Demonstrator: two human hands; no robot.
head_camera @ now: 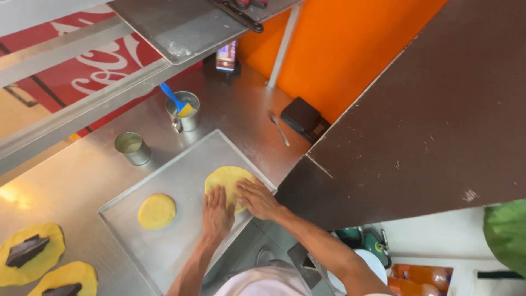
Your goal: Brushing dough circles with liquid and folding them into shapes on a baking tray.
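Observation:
Both my hands lie flat on a round yellow dough disc (226, 177) on a metal tray (164, 246). My left hand (217, 215) presses its near edge, fingers spread. My right hand (257, 198) covers the disc's right side. A smaller, thicker yellow dough round (156, 211) rests on the same tray, to the left of my hands. Neither hand grips anything.
Two yellow discs topped with dark filling (27, 252) (64, 284) lie on the steel counter at left. Two metal cups stand behind the tray, one empty-looking (133, 148), one holding a blue brush (183, 109). A spoon (279, 128), a black box (304, 118) and a phone (226, 56) sit farther back.

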